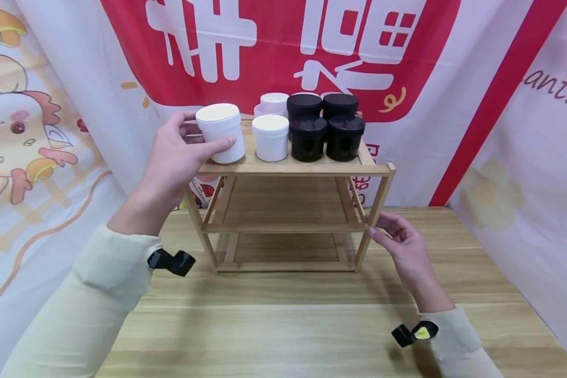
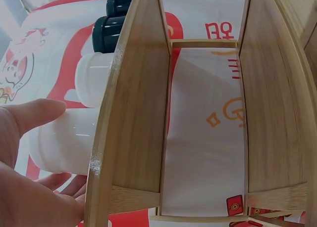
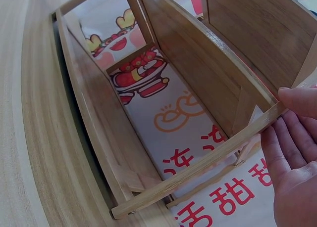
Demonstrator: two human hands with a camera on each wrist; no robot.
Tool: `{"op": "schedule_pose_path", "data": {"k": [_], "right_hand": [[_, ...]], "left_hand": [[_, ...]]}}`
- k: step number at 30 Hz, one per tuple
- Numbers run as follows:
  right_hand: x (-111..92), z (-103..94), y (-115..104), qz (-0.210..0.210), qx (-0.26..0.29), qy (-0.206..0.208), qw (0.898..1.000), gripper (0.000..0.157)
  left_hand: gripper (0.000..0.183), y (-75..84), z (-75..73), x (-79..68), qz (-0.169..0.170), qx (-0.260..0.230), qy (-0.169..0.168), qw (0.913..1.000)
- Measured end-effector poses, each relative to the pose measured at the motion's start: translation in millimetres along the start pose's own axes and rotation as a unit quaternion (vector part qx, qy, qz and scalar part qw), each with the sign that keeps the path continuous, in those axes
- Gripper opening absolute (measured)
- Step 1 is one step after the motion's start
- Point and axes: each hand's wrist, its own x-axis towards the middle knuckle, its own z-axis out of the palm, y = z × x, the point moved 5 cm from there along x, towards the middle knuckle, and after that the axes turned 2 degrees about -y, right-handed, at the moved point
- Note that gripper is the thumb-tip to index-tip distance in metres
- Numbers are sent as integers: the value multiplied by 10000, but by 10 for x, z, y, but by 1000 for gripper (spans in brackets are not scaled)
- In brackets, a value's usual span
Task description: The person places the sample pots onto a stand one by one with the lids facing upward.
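My left hand point(image 1: 170, 157) grips a white lidded jar point(image 1: 221, 136) at the left front of the top shelf of a wooden rack point(image 1: 283, 169). The thumb lies across the jar's front and the fingers reach behind it. In the left wrist view this jar point(image 2: 67, 140) is close against the shelf edge. Beside it on the shelf stand another white jar point(image 1: 271, 139) and black jars point(image 1: 307, 139), with more white and black jars behind. My right hand point(image 1: 408, 252) pinches the rack's right front leg point(image 3: 208, 160) between thumb and fingers, near the middle shelf.
The rack stands on a wood-grain table point(image 1: 264, 325). Its middle shelf point(image 1: 288, 202) and bottom shelf point(image 1: 285, 248) lie below the jars. Printed cloth point(image 1: 491, 105) hangs behind and at both sides. Both wrists wear small black devices point(image 1: 172, 261).
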Motion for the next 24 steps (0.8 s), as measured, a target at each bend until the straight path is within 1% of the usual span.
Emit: {"op": "schedule_pose_path", "data": {"k": [7,11,19,22,24], "right_hand": [[-20,-5,-4,-92,59,-33,9999,35],[-30,-15,-11,-112,49,-23,9999,35],[-42,-28,-26,-78,24,15,10000,36],[-42,-34,-26,-66,-17,48,10000,35],[-38,-34,-31,-95,-40,40,9999,35]], "left_hand": [[75,31,79,41,-17,264,-174,9995],[74,37,114,55,1,313,-243,9992],[78,30,138,73,-28,383,-322,9987],[83,33,131,42,122,321,-303,9989],[85,32,99,-15,317,319,-143,9989]]}}
